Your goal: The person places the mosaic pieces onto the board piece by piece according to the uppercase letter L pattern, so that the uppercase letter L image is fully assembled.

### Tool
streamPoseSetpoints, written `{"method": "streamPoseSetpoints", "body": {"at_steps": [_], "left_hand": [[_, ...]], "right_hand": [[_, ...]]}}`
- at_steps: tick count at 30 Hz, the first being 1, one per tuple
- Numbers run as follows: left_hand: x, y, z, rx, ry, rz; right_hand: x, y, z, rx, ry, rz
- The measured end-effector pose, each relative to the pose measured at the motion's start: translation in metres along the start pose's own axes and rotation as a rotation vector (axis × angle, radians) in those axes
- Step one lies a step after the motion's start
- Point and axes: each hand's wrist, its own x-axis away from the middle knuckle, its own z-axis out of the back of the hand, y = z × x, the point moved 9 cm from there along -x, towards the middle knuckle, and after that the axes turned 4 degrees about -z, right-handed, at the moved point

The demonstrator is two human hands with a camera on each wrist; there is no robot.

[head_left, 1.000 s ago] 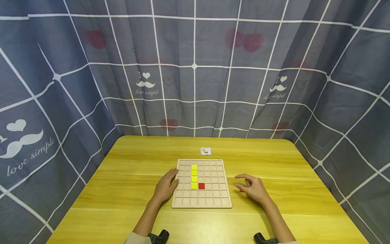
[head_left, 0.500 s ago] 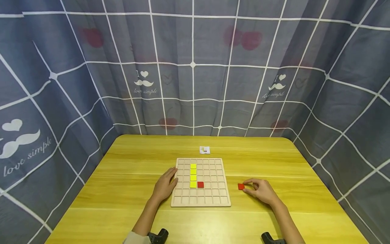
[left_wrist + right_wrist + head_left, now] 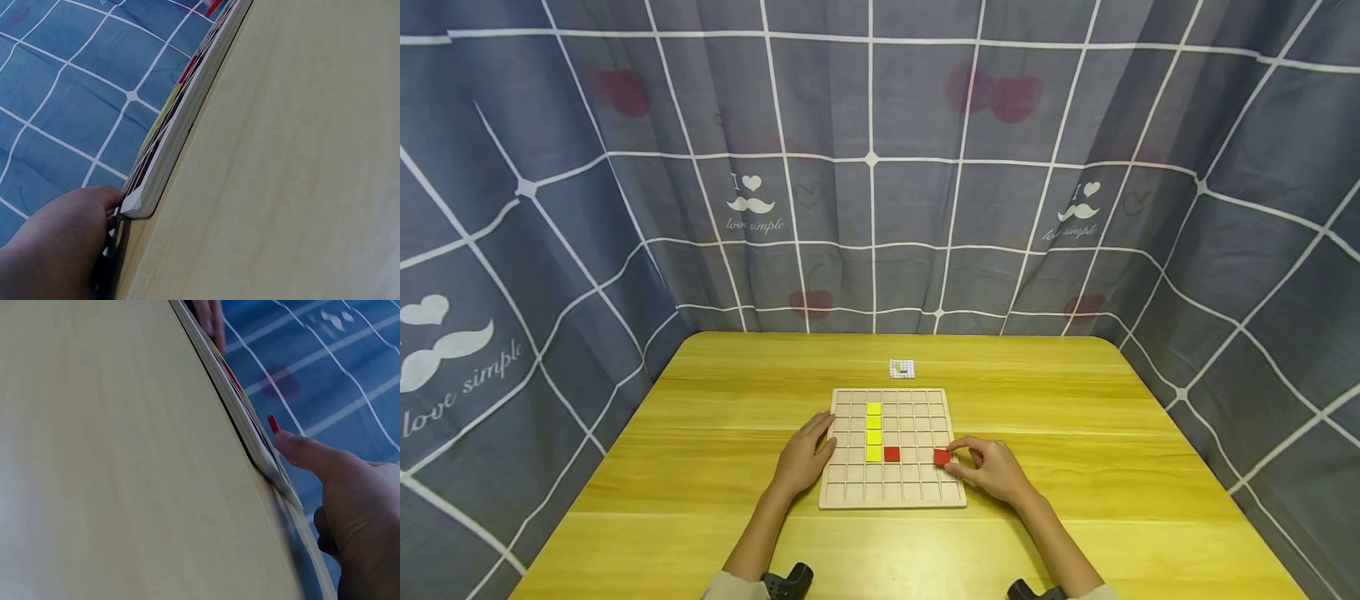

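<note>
A wooden grid board (image 3: 850,493) lies on the table. Several yellow square tiles (image 3: 874,423) stand in one column on it, with a red tile (image 3: 892,454) beside the lowest one. My right hand (image 3: 992,473) pinches another red square tile (image 3: 942,457) between thumb and fingers, over the board's right edge. In the right wrist view this red tile (image 3: 273,424) sticks out past the thumb, above the board's edge. My left hand (image 3: 803,454) rests at the board's left edge, its fingertips touching the rim; the left wrist view shows the hand (image 3: 69,240) at the board's corner.
Behind the board lies a small white card (image 3: 902,368) printed with a grid and coloured squares. The wooden table (image 3: 760,367) reaches back to a grey-blue checked curtain (image 3: 820,200), which also hangs at both sides.
My right hand has taken hold of the red tile lying right of the board and carried it left over the board's right edge. The left hand has stayed at the board.
</note>
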Motion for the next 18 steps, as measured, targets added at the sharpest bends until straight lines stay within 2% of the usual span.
{"method": "streamPoseSetpoints", "body": {"at_steps": [8,18], "left_hand": [[0.001,0.001,0.001,0.006,-0.009,0.009],[0.0,0.0,0.001,0.008,-0.001,0.003]], "right_hand": [[-0.019,-0.024,-0.022,0.063,0.05,0.048],[-0.027,-0.033,-0.037,0.098,0.003,0.063]]}}
